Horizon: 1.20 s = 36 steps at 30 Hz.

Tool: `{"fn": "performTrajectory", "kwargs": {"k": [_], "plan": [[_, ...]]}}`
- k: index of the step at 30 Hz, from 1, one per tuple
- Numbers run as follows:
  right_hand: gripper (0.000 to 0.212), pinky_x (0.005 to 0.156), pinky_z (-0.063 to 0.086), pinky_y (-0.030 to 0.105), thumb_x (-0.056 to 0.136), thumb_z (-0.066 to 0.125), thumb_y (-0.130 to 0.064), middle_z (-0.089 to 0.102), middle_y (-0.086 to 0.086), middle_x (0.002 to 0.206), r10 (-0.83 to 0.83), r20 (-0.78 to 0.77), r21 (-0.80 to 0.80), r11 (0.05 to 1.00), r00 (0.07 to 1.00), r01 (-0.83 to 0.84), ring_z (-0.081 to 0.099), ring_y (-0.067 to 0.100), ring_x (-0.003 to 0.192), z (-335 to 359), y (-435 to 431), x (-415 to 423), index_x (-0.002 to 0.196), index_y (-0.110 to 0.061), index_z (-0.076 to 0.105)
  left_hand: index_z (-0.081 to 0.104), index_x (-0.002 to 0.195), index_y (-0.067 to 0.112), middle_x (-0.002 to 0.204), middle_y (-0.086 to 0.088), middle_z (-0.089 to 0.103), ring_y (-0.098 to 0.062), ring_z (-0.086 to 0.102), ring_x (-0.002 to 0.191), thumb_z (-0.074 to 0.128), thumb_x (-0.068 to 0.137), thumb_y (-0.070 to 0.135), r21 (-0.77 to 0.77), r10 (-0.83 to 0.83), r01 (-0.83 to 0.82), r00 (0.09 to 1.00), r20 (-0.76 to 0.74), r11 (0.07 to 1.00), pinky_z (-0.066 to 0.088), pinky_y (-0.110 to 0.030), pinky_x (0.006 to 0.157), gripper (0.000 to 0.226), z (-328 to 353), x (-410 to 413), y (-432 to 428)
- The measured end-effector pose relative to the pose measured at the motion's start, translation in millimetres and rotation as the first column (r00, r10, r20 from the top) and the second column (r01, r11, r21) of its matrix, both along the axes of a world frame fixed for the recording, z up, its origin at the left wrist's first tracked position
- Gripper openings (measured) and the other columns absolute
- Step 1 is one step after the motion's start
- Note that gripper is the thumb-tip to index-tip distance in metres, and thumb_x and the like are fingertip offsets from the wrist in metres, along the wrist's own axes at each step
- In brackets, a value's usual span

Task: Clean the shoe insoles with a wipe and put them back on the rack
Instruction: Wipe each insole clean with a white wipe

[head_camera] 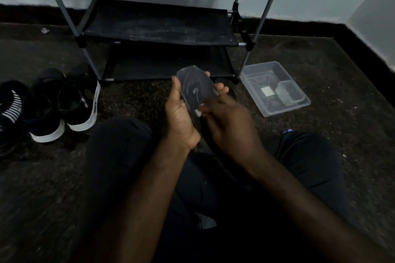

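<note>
A dark grey insole (194,86) is held upright over my lap, toe end up. My left hand (181,117) grips it from the left, thumb along its edge and fingertips showing past its right side. My right hand (226,119) pinches a small white wipe (197,112) against the insole's lower part. The black shoe rack (160,27) stands just beyond, its shelves bare and dusty. A second dark insole (224,84) seems to lie on the floor behind my hands, mostly hidden.
Several black shoes with white soles (64,102) sit on the floor at the left. A clear plastic box (275,89) with a smaller container inside lies right of the rack. My dark-trousered legs fill the foreground. Dark speckled floor meets pale walls.
</note>
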State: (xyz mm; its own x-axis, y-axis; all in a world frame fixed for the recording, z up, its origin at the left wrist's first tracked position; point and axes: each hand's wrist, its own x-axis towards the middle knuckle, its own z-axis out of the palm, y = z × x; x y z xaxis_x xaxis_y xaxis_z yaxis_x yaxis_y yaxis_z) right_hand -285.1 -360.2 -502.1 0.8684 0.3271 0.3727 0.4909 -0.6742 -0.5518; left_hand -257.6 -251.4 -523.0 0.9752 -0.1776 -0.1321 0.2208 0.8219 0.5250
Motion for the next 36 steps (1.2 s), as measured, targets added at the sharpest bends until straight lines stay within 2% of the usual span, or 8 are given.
{"fn": "performTrajectory", "kwargs": {"k": [3, 8, 13, 18, 23, 27, 32, 36], "plan": [[0.016, 0.078, 0.053, 0.036, 0.089, 0.064, -0.008, 0.066, 0.006, 0.099, 0.143, 0.0, 0.009, 0.99, 0.99, -0.143, 0.065, 0.018, 0.089, 3.4, -0.1, -8.9, 0.102, -0.009, 0.074, 0.046, 0.14, 0.001, 0.107, -0.023, 0.064, -0.036, 0.061, 0.11, 0.028, 0.095, 0.066, 0.01, 0.011, -0.011, 1.0, 0.004, 1.0, 0.042, -0.052, 0.106, 0.081, 0.7, 0.5, 1.9], [0.017, 0.079, 0.052, 0.04, 0.09, 0.061, -0.011, 0.066, 0.008, 0.1, -0.189, 0.038, 0.008, 0.982, 0.981, 0.189, 0.064, 0.021, 0.089, -0.1, -11.5, 16.0, 0.098, -0.01, 0.076, 0.045, 0.137, 0.007, 0.106, -0.021, 0.06, -0.031, 0.058, 0.106, 0.034, 0.094, 0.066, -0.053, -0.023, 0.025, 0.999, 0.027, 0.998, 0.046, -0.044, 0.101, 0.074, 3.4, -2.7, -2.3], [0.018, 0.078, 0.055, 0.038, 0.09, 0.061, -0.012, 0.066, 0.008, 0.098, 0.156, -0.004, -0.032, 0.987, 0.988, -0.156, 0.065, 0.022, 0.089, 5.5, 1.8, -7.5, 0.101, -0.008, 0.074, 0.046, 0.14, 0.002, 0.11, -0.023, 0.063, -0.036, 0.061, 0.111, 0.027, 0.096, 0.065, 0.031, 0.016, -0.016, 1.0, 0.01, 0.999, 0.043, -0.049, 0.107, 0.079, 4.0, -2.3, 2.1], [0.017, 0.076, 0.055, 0.043, 0.087, 0.058, -0.008, 0.066, 0.011, 0.097, -0.192, 0.082, -0.036, 0.98, 0.978, 0.195, 0.065, 0.028, 0.088, -2.4, -8.3, 17.5, 0.091, -0.007, 0.075, 0.045, 0.139, 0.002, 0.101, -0.02, 0.064, -0.028, 0.063, 0.097, 0.032, 0.094, 0.062, 0.002, 0.012, -0.012, 1.0, -0.007, 1.0, 0.052, -0.038, 0.094, 0.076, 7.4, -5.1, -3.6], [0.018, 0.074, 0.055, 0.041, 0.089, 0.062, -0.008, 0.067, 0.007, 0.095, 0.103, 0.027, 0.034, 0.994, 0.994, -0.104, 0.066, 0.021, 0.086, 1.7, 6.0, -5.4, 0.101, -0.009, 0.074, 0.044, 0.141, 0.002, 0.109, -0.023, 0.063, -0.035, 0.061, 0.111, 0.027, 0.096, 0.064, 0.009, 0.014, -0.014, 1.0, 0.005, 1.0, 0.039, -0.05, 0.11, 0.079, 1.7, -2.7, 1.5], [0.016, 0.074, 0.053, 0.04, 0.092, 0.061, -0.011, 0.067, 0.007, 0.094, -0.203, 0.077, 0.039, 0.979, 0.976, 0.201, 0.064, 0.021, 0.083, -2.0, -8.2, 20.9, 0.098, -0.01, 0.075, 0.049, 0.135, 0.004, 0.104, -0.021, 0.065, -0.031, 0.062, 0.104, 0.032, 0.095, 0.063, -0.034, 0.001, -0.001, 1.0, -0.014, 0.999, 0.046, -0.043, 0.102, 0.073, 5.0, -3.7, -2.1], [0.019, 0.076, 0.055, 0.036, 0.088, 0.063, -0.007, 0.067, 0.005, 0.098, 0.139, 0.031, 0.016, 0.99, 0.99, -0.139, 0.065, 0.017, 0.088, 3.4, 7.8, -3.9, 0.103, -0.01, 0.074, 0.048, 0.138, 0.003, 0.111, -0.022, 0.064, -0.037, 0.058, 0.117, 0.03, 0.095, 0.064, 0.007, 0.016, -0.016, 1.0, 0.004, 1.0, 0.039, -0.049, 0.11, 0.077, 2.6, -2.5, 3.3], [0.018, 0.075, 0.054, 0.04, 0.091, 0.06, -0.012, 0.067, 0.007, 0.095, -0.132, 0.112, 0.035, 0.991, 0.985, 0.129, 0.065, 0.022, 0.087, -0.2, -9.5, 20.4, 0.099, -0.01, 0.075, 0.053, 0.128, 0.004, 0.101, -0.019, 0.068, -0.028, 0.066, 0.098, 0.038, 0.094, 0.06, -0.009, 0.011, -0.011, 1.0, -0.027, 1.0, 0.051, -0.04, 0.095, 0.068, 7.8, -3.4, 0.2]]}}
